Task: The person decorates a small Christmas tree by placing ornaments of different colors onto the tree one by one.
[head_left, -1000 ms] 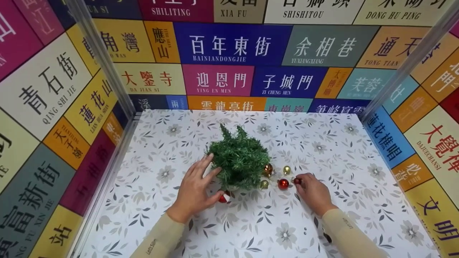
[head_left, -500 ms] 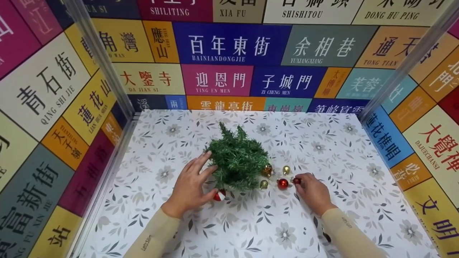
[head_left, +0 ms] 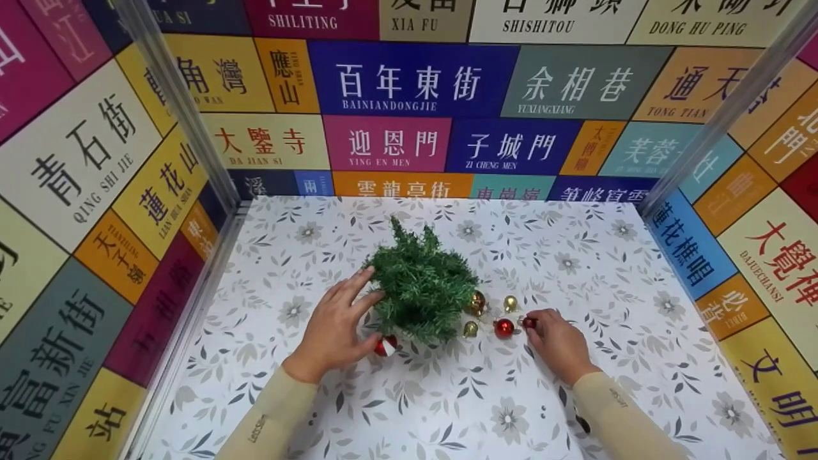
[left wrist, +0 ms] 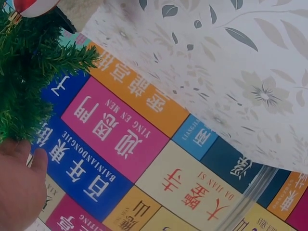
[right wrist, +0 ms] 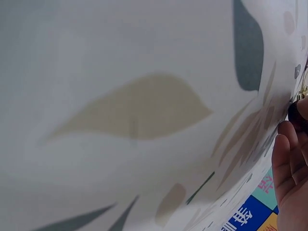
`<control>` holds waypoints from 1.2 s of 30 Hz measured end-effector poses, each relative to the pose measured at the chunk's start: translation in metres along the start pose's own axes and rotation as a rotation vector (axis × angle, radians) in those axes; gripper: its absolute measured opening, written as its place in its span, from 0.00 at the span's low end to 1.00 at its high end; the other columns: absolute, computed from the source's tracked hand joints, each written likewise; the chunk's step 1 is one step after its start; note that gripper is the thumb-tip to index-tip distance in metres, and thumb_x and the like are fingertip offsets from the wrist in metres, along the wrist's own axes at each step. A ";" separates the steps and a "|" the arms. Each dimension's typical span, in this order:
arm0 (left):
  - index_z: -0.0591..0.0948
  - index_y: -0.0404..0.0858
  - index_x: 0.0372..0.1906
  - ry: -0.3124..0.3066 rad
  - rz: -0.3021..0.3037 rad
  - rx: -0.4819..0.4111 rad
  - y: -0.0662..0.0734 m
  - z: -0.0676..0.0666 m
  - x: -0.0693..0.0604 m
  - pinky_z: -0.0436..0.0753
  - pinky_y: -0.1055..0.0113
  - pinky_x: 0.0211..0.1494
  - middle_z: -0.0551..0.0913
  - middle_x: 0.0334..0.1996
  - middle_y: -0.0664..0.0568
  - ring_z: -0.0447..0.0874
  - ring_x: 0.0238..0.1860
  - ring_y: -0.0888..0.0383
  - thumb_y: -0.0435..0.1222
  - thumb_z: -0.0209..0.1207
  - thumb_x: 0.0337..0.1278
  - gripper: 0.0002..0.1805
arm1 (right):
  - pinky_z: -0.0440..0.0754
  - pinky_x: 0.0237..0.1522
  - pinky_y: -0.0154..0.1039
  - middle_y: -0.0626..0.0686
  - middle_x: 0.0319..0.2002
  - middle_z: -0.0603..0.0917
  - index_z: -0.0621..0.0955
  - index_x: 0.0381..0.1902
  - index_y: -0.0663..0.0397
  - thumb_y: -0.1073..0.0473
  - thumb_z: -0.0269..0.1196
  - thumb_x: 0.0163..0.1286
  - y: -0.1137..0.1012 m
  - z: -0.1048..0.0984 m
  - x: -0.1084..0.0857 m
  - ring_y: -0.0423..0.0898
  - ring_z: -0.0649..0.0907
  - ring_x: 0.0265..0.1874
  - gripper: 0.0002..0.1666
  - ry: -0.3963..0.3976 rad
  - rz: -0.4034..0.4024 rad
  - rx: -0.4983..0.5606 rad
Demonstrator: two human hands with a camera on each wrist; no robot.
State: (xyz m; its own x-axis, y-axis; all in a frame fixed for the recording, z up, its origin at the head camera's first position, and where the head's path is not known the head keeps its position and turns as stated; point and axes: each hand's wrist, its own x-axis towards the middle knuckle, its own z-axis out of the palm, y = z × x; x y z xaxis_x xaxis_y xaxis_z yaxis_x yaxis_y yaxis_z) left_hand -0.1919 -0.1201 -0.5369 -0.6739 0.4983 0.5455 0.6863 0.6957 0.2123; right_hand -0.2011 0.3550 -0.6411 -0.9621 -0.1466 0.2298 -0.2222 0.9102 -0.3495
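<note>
A small green artificial Christmas tree (head_left: 422, 281) stands on the floral-covered table. My left hand (head_left: 335, 326) is at its left side, fingers fairly straight and fingertips at the branches. By that thumb, a red-and-white ball ornament (head_left: 385, 345) sits low on the tree; its gold cap shows among the branches in the left wrist view, where part of the left hand (left wrist: 21, 187) also appears. My right hand (head_left: 562, 345) pinches a small dark red ball ornament (head_left: 529, 322) at the table, right of the tree. In the right wrist view, the fingers partly hide that ornament (right wrist: 294, 114).
Close to the tree's right side lie a shiny red ball (head_left: 504, 328), a copper-brown ball (head_left: 477, 303) and two small gold balls (head_left: 510, 303). Panels with coloured street-name signs (head_left: 415, 76) wall in the table (head_left: 307, 255) at the back and sides.
My left hand has drawn slightly left, and the red-and-white ball has shifted left and up with it, showing more of its white part. The right hand stays put with its ornament.
</note>
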 end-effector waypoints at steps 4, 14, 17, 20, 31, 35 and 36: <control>0.77 0.45 0.65 -0.017 -0.004 0.004 0.000 -0.001 0.001 0.58 0.49 0.73 0.56 0.77 0.46 0.56 0.75 0.49 0.49 0.70 0.43 0.38 | 0.82 0.42 0.55 0.51 0.48 0.81 0.81 0.55 0.52 0.55 0.68 0.67 0.000 0.000 0.000 0.54 0.84 0.41 0.20 -0.006 0.008 0.001; 0.76 0.45 0.65 -0.043 -0.011 0.006 -0.003 -0.002 0.000 0.56 0.52 0.74 0.55 0.78 0.46 0.54 0.75 0.51 0.49 0.70 0.43 0.38 | 0.82 0.43 0.55 0.51 0.49 0.82 0.81 0.55 0.51 0.56 0.68 0.66 0.001 0.001 0.000 0.54 0.84 0.43 0.20 -0.009 0.026 0.012; 0.76 0.45 0.65 -0.043 -0.007 0.008 -0.003 -0.002 0.001 0.56 0.53 0.74 0.55 0.78 0.46 0.54 0.75 0.51 0.49 0.70 0.43 0.38 | 0.82 0.43 0.54 0.51 0.49 0.82 0.81 0.54 0.51 0.56 0.68 0.66 0.001 0.000 0.000 0.54 0.84 0.43 0.20 -0.011 0.029 0.012; 0.76 0.45 0.65 -0.041 -0.006 0.008 -0.003 -0.002 0.001 0.56 0.53 0.74 0.55 0.78 0.46 0.54 0.75 0.51 0.48 0.71 0.43 0.38 | 0.82 0.43 0.55 0.51 0.49 0.82 0.81 0.55 0.52 0.56 0.68 0.66 0.001 0.000 0.000 0.54 0.84 0.42 0.20 -0.011 0.024 0.017; 0.77 0.44 0.64 -0.016 0.002 -0.015 -0.002 -0.002 0.002 0.59 0.50 0.73 0.56 0.77 0.46 0.57 0.75 0.48 0.45 0.71 0.39 0.38 | 0.81 0.42 0.53 0.52 0.47 0.82 0.80 0.55 0.53 0.55 0.68 0.67 0.002 -0.001 0.000 0.53 0.84 0.41 0.20 -0.007 -0.006 0.005; 0.78 0.44 0.63 0.001 0.012 -0.018 -0.002 -0.002 0.002 0.59 0.49 0.73 0.57 0.77 0.45 0.59 0.74 0.46 0.45 0.71 0.38 0.38 | 0.81 0.44 0.54 0.52 0.47 0.82 0.80 0.55 0.53 0.55 0.68 0.67 0.002 -0.001 0.001 0.53 0.84 0.41 0.20 -0.021 0.010 0.009; 0.78 0.44 0.63 0.002 0.013 -0.019 -0.002 -0.002 0.003 0.58 0.49 0.73 0.57 0.77 0.45 0.59 0.74 0.46 0.45 0.71 0.38 0.38 | 0.81 0.44 0.54 0.52 0.46 0.82 0.80 0.55 0.53 0.55 0.68 0.67 0.002 -0.002 0.001 0.53 0.84 0.42 0.20 -0.027 0.017 0.011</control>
State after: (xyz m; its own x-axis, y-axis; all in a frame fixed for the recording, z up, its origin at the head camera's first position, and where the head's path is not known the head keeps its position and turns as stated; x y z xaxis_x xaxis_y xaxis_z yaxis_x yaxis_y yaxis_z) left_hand -0.1945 -0.1215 -0.5341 -0.6646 0.5057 0.5500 0.6997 0.6795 0.2207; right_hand -0.2026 0.3573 -0.6399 -0.9697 -0.1418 0.1989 -0.2073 0.9084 -0.3632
